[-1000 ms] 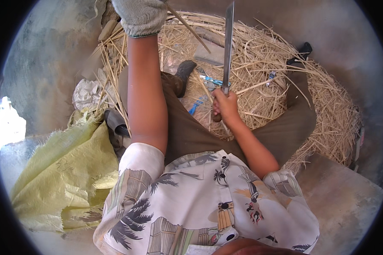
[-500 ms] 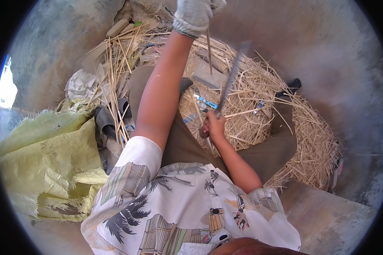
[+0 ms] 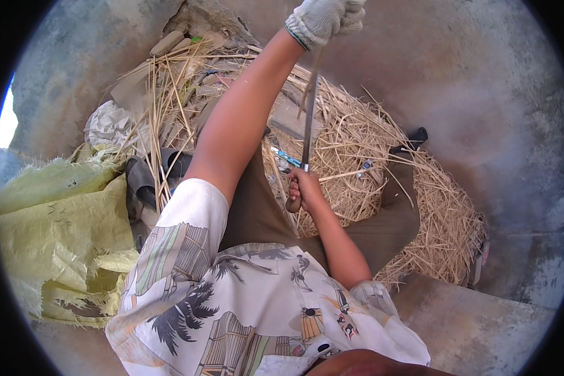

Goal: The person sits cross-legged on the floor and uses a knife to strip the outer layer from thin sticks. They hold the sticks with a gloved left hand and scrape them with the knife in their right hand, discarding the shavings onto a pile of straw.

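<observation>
Now | right hand (image 3: 302,188) grips knife (image 3: 308,125) handle | gloved left hand (image 3: 324,17) above blade tip

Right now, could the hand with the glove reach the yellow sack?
Probably not right away: the left hand is stretched far forward gripping a thin strip, while the yellow sack lies back beside the person.

Soft daylight, glare at the left edge, fisheye-bent dark rim, perhaps slight blur up top

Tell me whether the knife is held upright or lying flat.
Upright: the right hand grips the handle low, and the knife blade rises toward the gloved left hand.
</observation>
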A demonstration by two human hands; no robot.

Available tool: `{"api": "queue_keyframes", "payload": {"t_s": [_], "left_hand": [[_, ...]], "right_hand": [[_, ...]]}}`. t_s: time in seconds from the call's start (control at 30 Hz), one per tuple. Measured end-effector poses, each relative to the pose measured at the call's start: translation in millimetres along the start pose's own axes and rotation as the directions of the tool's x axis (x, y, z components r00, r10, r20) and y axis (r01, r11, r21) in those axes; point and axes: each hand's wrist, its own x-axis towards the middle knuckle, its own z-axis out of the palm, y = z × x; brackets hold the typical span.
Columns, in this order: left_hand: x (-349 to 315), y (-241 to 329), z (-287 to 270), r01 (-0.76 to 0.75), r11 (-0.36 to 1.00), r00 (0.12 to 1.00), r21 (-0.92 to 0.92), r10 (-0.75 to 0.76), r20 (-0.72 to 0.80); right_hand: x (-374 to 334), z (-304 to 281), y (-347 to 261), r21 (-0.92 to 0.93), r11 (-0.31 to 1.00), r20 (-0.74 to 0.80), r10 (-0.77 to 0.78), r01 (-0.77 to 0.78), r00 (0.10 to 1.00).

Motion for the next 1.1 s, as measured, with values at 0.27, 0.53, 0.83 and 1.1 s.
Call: {"api": "queue_keyframes", "payload": {"t_s": [0.27,0.53,0.83,1.1], "left_hand": [[-5.0,-0.7,2.8,-0.007,1.0,1.0,0.009,0.007,-0.03],[-4.0,-7.2,-4.6,0.037,0.995,0.999,-0.096,-0.038,-0.009],[-8.4,-12.2,11.8,0.049,0.998,0.999,-0.038,-0.048,0.025],[-13.0,-12.4,11.9,0.061,0.993,0.998,-0.098,-0.06,0.009]], "right_hand": [[-21.6,6.1,-5.3,0.054,0.855,-0.279,-0.483,0.516,0.83],[-20.7,-2.5,-9.2,-0.059,0.992,-0.14,-0.121,0.114,0.983],[-17.3,10.7,1.4,0.086,0.899,-0.181,-0.411,0.43,0.894],[-23.6,-14.8,-15.9,0.089,0.995,0.028,0.037,-0.039,0.999]]}}
